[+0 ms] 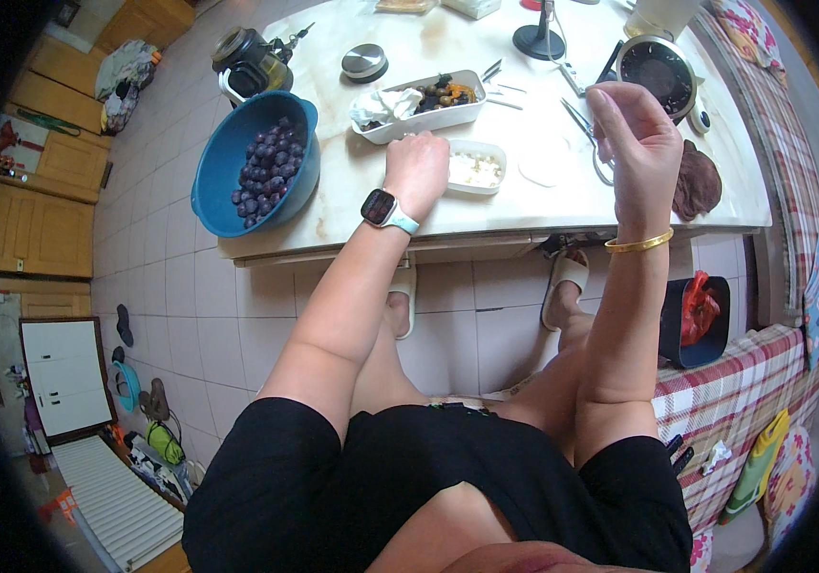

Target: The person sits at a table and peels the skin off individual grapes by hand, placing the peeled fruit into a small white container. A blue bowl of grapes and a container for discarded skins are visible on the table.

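Observation:
My left hand (418, 168), with a watch on its wrist, is lowered at the front edge of a long white tray (463, 114), beside a small white container (477, 190) of small pale pieces. Its fingertips are hidden from view. My right hand (635, 136) is raised over the table's right side, its thumb and fingers curled close together; whether they pinch something small is too fine to tell. Scissors (585, 125) lie just left of it. The long tray holds crumpled white tissue (388, 106) and dark and orange bits. A blue basin (209, 168) of dark grapes (269, 168) stands at the left.
Behind the basin stands a glass jug (266, 68), near a round metal lid (365, 61). A black stand (538, 41) is at the back. A round device (656, 75) and a brown cloth (697, 180) lie at the right. A bin (714, 336) stands below the table's right end.

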A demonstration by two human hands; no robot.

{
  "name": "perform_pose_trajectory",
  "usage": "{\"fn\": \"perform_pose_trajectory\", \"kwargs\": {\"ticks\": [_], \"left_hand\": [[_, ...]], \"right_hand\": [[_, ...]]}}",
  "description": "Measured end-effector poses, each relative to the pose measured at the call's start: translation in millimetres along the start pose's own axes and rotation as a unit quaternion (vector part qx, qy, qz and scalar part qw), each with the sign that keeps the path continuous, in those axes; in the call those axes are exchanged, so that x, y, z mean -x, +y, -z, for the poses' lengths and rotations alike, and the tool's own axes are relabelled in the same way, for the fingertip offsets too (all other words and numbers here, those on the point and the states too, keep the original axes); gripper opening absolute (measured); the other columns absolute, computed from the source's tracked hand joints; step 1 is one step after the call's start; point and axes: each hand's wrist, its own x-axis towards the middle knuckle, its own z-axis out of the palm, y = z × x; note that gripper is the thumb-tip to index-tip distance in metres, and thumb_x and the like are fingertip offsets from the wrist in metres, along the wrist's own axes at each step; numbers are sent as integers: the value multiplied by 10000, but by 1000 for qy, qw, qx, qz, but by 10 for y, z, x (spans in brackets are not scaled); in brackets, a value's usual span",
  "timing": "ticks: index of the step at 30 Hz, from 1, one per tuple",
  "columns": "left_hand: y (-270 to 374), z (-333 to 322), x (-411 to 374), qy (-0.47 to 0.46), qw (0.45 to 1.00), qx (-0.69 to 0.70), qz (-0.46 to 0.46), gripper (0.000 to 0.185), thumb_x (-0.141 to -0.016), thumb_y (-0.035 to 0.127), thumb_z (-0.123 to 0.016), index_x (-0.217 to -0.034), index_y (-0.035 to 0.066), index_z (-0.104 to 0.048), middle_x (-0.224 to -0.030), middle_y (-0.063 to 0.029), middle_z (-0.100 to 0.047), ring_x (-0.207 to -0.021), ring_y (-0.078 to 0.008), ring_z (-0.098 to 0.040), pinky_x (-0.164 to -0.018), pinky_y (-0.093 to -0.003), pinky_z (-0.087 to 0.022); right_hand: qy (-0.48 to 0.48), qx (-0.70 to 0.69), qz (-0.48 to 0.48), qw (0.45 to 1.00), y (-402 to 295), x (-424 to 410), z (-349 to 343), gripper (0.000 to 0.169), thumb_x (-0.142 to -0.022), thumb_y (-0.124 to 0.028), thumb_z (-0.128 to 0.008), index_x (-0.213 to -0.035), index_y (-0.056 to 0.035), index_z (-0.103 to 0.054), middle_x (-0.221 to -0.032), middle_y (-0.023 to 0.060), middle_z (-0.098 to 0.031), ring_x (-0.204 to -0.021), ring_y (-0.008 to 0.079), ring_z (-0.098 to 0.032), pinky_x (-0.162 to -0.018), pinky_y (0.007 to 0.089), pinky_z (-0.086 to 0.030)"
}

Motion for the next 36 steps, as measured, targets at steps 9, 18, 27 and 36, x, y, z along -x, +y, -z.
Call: {"fn": "perform_pose_trajectory", "kwargs": {"ticks": [9, 18, 27, 36], "left_hand": [[67, -69, -79, -43, 998, -46, 4, 184, -819, 99, -569, -797, 70, -750, -822, -166, -717, -805, -315, -716, -679, -414, -573], [103, -22, -103, -45, 998, -37, 22, 206, -840, 84, -546, -829, 54, -749, -859, -185, -714, -827, -328, -710, -705, -423, -569], [-119, -168, -143, -60, 997, 32, 28, 189, -833, 155, -591, -821, 26, -729, -855, -216, -687, -849, -387, -669, -760, -480, -531], [-137, -175, -96, -63, 997, 34, 24, 172, -812, 139, -590, -782, 52, -735, -832, -204, -691, -832, -369, -675, -746, -471, -535]], "right_hand": [[26, -33, -12, 999, -178, 58, 50, 139, -915, -127, -713, -960, 3, -695, -725, -21, -622, -560, 3, -470, -474, 151, -330], [31, -37, 13, 999, -179, 63, 121, 156, -910, -133, -717, -986, 1, -694, -743, -3, -642, -572, 10, -496, -467, 143, -340], [22, -44, 1, 999, -223, 68, 89, 139, -908, -127, -719, -967, -2, -702, -727, -17, -631, -564, 5, -482, -472, 150, -335], [16, -44, 7, 999, -232, 81, 34, 126, -910, -128, -715, -947, -8, -700, -729, -20, -630, -574, 7, -490, -475, 151, -344]]}}
